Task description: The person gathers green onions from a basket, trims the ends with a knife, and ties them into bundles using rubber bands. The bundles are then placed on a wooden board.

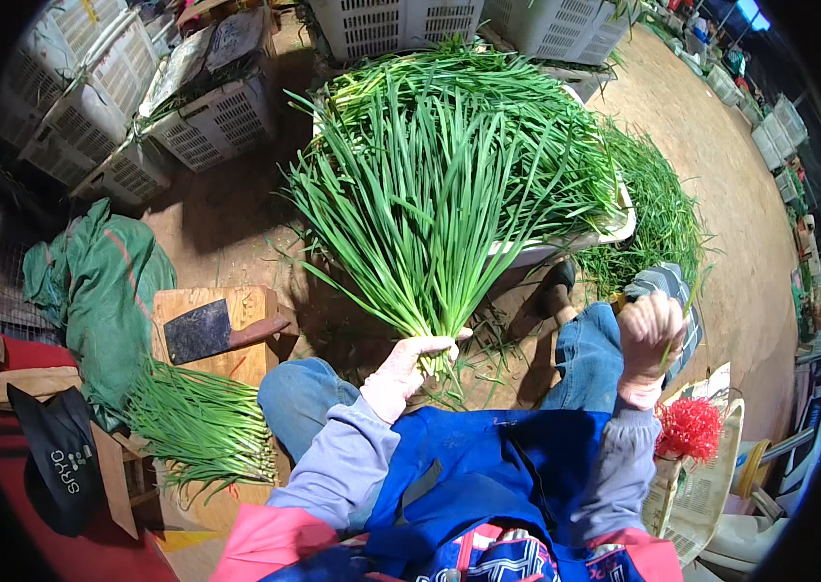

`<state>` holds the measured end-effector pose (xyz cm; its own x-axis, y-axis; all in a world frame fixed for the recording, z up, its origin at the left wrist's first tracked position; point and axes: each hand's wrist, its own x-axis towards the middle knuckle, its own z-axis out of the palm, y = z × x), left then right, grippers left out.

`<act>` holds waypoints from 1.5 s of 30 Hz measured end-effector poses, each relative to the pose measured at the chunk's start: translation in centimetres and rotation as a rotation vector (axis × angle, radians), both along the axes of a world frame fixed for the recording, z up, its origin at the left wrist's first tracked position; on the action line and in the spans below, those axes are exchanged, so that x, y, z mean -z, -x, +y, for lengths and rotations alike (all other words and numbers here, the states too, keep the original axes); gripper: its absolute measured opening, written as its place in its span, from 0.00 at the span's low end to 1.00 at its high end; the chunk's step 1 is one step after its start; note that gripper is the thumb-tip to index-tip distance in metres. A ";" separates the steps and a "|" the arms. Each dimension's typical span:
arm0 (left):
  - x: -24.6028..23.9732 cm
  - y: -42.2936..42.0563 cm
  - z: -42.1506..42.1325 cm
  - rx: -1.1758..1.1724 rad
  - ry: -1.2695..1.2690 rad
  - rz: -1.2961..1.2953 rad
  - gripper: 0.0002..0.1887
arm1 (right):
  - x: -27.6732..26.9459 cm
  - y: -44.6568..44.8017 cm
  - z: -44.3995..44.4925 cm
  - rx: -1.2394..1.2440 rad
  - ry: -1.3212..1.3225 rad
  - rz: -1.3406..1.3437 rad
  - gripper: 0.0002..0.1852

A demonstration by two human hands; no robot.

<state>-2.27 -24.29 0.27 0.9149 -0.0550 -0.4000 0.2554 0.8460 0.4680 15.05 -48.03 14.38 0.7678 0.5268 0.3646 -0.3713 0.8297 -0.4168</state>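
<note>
My left hand (410,364) is closed around the pale stem ends of a fanned bunch of garlic chives (432,218), whose leaves spread upward and away from me. Behind that bunch, a white plastic crate (617,225) is heaped with more loose chives (556,145). My right hand (649,335) is raised over my right knee, blurred, with its fingers curled. A single thin green leaf (687,302) crosses its outer side; whether the fingers grip it is unclear.
To my left, a cleaver (214,331) lies on a wooden block (246,302) beside a pile of chives (199,422) and a green sack (112,269). Red ties (690,429) sit at right near a cream basket (716,495). Cut greens (657,196) and crates (214,120) stand farther off.
</note>
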 end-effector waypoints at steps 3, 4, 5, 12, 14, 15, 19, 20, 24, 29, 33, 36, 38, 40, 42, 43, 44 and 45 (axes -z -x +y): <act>0.4 -0.2 -0.7 -0.056 -0.208 -0.002 0.18 | 2.9 2.5 -2.4 -0.382 1.566 -1.009 0.10; 0.4 -0.1 -0.8 -0.138 -0.222 0.021 0.15 | 4.6 3.3 -0.9 -0.369 1.964 -1.389 0.12; 0.5 0.2 -0.8 -0.149 -0.238 0.015 0.14 | 6.6 4.2 0.3 -0.456 2.307 -1.825 0.15; 1.1 1.2 -0.7 -0.110 -0.282 0.128 0.12 | 3.4 4.4 14.8 0.587 1.001 -1.433 0.16; 2.2 0.8 -0.6 -0.120 -0.231 0.117 0.11 | 6.4 3.1 15.3 0.672 1.143 -1.325 0.16; 2.3 0.9 -0.6 -0.133 -0.204 0.120 0.10 | 6.7 3.0 15.6 0.643 1.208 -1.242 0.16; 2.0 0.8 -0.9 -0.175 -0.209 0.143 0.05 | 7.1 3.7 16.0 0.605 1.455 -1.305 0.20; 1.8 1.0 -1.0 -0.175 -0.240 0.161 0.05 | 7.4 3.9 16.2 0.644 1.475 -1.316 0.20; 2.1 1.0 -1.0 -0.196 -0.294 0.153 0.06 | 7.9 3.5 17.0 0.705 1.550 -1.682 0.08; 1.9 1.3 -0.3 -0.116 -0.272 0.085 0.08 | 5.2 1.0 16.5 0.981 1.438 -1.569 0.06; 1.3 1.1 0.2 -0.042 -0.133 0.071 0.11 | 0.3 -1.8 11.7 1.306 1.260 -1.164 0.07; 0.4 0.8 -0.2 -0.083 -0.190 0.045 0.15 | 1.0 -1.6 5.4 1.073 1.603 -1.247 0.08; 0.3 0.9 -0.2 -0.064 -0.200 0.006 0.15 | 5.1 0.3 2.2 0.491 1.799 -1.120 0.16; -1.4 1.0 0.3 -0.042 -0.104 -0.062 0.21 | 6.7 2.9 1.6 -0.252 1.748 -0.615 0.27; -4.4 0.7 0.9 -0.008 -0.017 -0.184 0.28 | 7.6 5.6 2.9 -0.456 1.610 -0.462 0.34; -4.8 0.6 1.7 0.018 0.121 -0.348 0.27 | 8.2 6.4 3.7 -0.435 1.535 -0.444 0.34; -5.5 0.3 2.0 -0.023 0.143 -0.397 0.26 | 8.5 6.4 4.4 -0.356 1.372 -0.443 0.36; -6.6 0.0 2.4 -0.065 0.159 -0.444 0.25 | 8.5 6.3 5.8 -0.361 1.153 -0.271 0.37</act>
